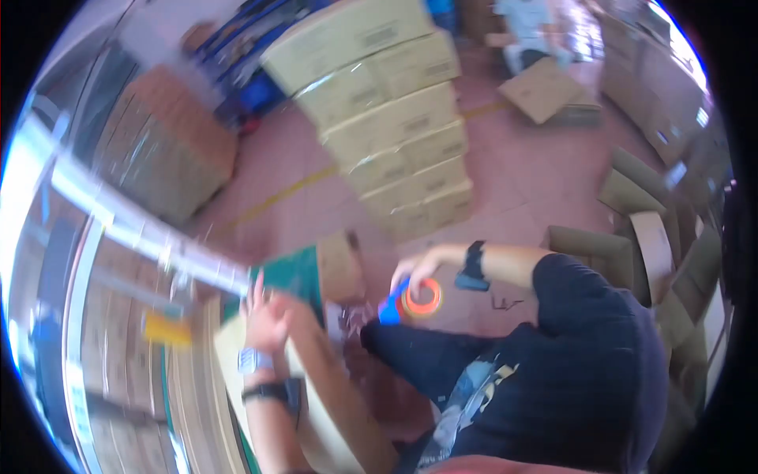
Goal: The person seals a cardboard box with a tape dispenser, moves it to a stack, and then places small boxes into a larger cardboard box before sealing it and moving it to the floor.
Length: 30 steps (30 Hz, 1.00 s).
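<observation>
Carton: landmark, the tan box [335, 383] at the person's left side.
Left hand: [267, 320] at the carton's far end, fingers extended and slightly apart; blur hides whether they press on it.
Right hand: [422, 267] right of the carton, fingers curled around the tape dispenser.
Tape dispenser: [392, 310] blue, with an orange roll [429, 299], held in the air right of the carton.
Green sheet: [292, 275] just beyond the carton.
Stack: [395, 130] boxes, well beyond the carton.
Open boxes: [591, 246] far right of the carton.
</observation>
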Available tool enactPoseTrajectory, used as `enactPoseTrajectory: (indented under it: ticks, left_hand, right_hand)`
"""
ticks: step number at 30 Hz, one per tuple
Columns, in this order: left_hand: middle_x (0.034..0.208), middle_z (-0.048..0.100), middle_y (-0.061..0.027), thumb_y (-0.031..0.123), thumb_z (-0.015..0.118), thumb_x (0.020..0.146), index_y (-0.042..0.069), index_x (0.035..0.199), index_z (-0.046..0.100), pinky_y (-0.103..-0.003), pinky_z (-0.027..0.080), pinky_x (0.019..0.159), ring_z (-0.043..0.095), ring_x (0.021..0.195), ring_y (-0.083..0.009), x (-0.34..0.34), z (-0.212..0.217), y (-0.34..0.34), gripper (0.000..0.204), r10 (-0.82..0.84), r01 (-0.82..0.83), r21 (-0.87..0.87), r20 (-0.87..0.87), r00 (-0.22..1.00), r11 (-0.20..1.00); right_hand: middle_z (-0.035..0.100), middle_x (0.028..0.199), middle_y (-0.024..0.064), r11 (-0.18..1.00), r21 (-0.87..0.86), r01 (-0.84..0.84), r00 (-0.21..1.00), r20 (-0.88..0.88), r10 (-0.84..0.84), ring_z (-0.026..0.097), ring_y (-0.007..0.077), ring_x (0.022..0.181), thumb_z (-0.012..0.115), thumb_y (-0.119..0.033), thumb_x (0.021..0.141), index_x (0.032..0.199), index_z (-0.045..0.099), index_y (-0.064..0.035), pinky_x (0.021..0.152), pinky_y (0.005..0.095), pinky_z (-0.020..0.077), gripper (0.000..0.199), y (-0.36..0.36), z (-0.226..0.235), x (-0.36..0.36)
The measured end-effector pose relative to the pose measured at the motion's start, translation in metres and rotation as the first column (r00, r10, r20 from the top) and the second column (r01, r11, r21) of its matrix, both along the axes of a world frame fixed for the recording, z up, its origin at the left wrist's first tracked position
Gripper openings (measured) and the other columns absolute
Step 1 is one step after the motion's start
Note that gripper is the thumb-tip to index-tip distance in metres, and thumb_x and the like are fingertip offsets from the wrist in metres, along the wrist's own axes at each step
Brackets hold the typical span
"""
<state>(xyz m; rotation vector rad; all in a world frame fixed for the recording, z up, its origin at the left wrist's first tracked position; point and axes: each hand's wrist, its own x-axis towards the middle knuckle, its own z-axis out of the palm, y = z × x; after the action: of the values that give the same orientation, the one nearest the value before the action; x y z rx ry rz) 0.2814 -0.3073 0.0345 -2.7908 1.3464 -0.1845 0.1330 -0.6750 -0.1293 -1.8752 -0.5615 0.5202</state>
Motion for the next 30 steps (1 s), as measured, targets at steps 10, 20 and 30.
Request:
enactPoseTrajectory:
  ticks: [10,20,30]
  left_hand:
    - [0.164,0.003,-0.0257,0.051,0.05,0.098,0.006,0.159,0.014,-0.049,0.006,0.123,0.003,0.153,-0.0395,-0.225,0.027,0.154,0.084,0.418,-0.407,0.103,-0.297,0.858,0.908]
    - [0.163,0.01,-0.0237,0.031,0.035,0.106,0.001,0.158,0.013,-0.048,0.015,0.122,0.017,0.148,-0.0404,-0.416,-0.122,0.099,0.064,0.481,-0.686,-0.725,-0.582,0.655,0.057]
    - [0.153,0.036,-0.0256,0.041,0.03,0.107,-0.008,0.149,0.031,-0.049,0.032,0.115,0.038,0.137,-0.0421,-0.357,-0.086,0.092,0.064,0.41,-0.056,-0.568,-0.656,0.634,-0.821]
  right_hand:
    - [0.06,0.129,0.0137,0.731,0.648,0.214,0.972,-0.213,-0.095,0.061,0.0225,0.116,0.06,-0.011,0.08,0.137,0.048,0.0009,0.105,0.037,0.0455,0.059,0.079,0.084,0.056]
    - [0.067,0.107,0.008,0.567,0.778,0.271,0.956,-0.146,-0.256,0.063,0.0156,0.093,0.062,-0.016,0.079,0.102,0.067,0.0016,0.083,0.0281,0.0475,0.029,0.2,0.075,0.155]
    - [0.062,0.117,0.0087,0.486,0.797,0.359,0.93,-0.258,-0.263,0.057,0.0164,0.112,0.063,-0.007,0.076,0.124,0.057,-0.0011,0.102,0.0315,0.0432,0.049,0.145,0.082,0.031]
